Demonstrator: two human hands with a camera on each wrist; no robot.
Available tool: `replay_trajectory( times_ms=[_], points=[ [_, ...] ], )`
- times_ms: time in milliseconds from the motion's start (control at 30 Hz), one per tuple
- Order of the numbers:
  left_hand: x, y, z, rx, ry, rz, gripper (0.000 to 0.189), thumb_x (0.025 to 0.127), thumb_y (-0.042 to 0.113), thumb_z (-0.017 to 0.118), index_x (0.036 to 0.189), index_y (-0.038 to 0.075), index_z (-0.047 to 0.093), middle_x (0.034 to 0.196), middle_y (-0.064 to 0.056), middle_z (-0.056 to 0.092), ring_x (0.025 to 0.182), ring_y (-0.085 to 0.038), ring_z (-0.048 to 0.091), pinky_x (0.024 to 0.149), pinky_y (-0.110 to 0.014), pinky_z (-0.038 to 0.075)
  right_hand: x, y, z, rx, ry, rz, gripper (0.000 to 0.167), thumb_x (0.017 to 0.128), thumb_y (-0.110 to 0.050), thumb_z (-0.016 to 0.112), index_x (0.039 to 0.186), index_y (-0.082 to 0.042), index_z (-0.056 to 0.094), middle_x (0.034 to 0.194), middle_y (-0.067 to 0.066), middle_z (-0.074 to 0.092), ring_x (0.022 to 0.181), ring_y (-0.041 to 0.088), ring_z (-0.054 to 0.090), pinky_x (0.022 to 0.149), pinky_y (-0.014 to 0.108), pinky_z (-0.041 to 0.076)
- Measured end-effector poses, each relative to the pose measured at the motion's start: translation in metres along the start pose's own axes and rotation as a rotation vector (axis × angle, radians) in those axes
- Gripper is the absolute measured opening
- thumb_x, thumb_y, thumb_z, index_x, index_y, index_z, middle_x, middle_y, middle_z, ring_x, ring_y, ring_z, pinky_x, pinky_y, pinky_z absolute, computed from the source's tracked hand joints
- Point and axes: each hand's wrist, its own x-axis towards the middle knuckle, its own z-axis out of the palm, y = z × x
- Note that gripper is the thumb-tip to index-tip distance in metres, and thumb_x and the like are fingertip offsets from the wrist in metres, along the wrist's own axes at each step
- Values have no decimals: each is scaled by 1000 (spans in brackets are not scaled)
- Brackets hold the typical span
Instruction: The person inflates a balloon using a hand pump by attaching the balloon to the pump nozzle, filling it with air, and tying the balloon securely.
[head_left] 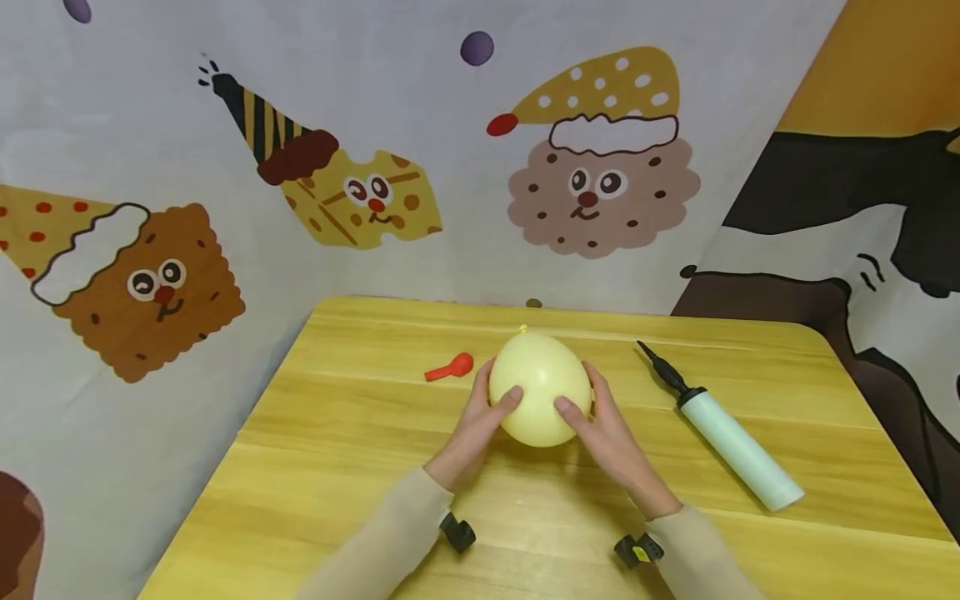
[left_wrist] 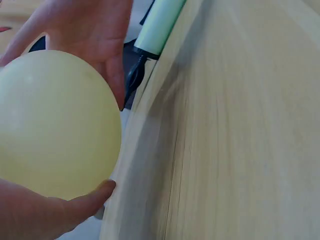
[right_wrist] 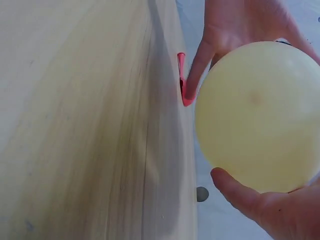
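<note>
Between both hands is an inflated pale yellow balloon (head_left: 542, 387), round, with its small tied neck at the far side in the head view. My left hand (head_left: 483, 412) grips it from the left, thumb on the near face and fingers around the side. From the right, my right hand (head_left: 611, 425) grips it the same way. Each wrist view shows the balloon (left_wrist: 57, 125) large, with the opposite hand's thumb and fingers spread against its skin. Just left of the left hand, a limp red balloon (head_left: 452, 367) lies on the wooden table.
A hand pump (head_left: 738, 450) with a pale green barrel and black nozzle lies slantwise on the right of the table (head_left: 315, 467). Behind the table's far edge hangs a cloth backdrop (head_left: 465, 275) printed with cartoon biscuits. Small black cameras (head_left: 457, 532) sit on both wrists.
</note>
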Motion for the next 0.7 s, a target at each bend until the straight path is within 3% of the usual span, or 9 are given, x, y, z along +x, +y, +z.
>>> replay_trajectory(
  times_ms=[133, 233, 467, 700],
  points=[
    [-2, 5, -8, -3, 54, 33, 85, 96, 42, 72, 162, 21, 23, 159, -14, 34, 137, -34, 48, 111, -52, 43, 0, 2, -2, -9, -18, -46, 71, 112, -38, 42, 165, -5, 9, 169, 22, 11, 152, 49, 22, 116, 70, 26],
    [-2, 17, -26, 82, 84, 69, 84, 95, 39, 72, 162, 18, 26, 161, -16, 32, 137, -39, 49, 108, -55, 46, -1, 2, -6, -49, -2, -56, 66, 113, -39, 40, 165, -7, 16, 169, 21, 16, 152, 48, 23, 118, 68, 24],
    [6, 62, -85, 509, 206, 138, 96, 89, 44, 77, 166, 21, 23, 165, -14, 21, 140, -41, 40, 110, -64, 39, -4, 2, -18, -136, 16, -98, 62, 112, -38, 42, 163, -6, 25, 168, 21, 20, 152, 46, 23, 117, 67, 25],
    [23, 85, -147, 871, 298, 213, 103, 85, 46, 83, 161, 7, 25, 160, -21, 25, 134, -43, 44, 104, -67, 43, -8, 2, -24, -226, 33, -119, 61, 112, -38, 44, 161, -5, 30, 169, 19, 20, 150, 46, 27, 113, 68, 31]
  ],
)
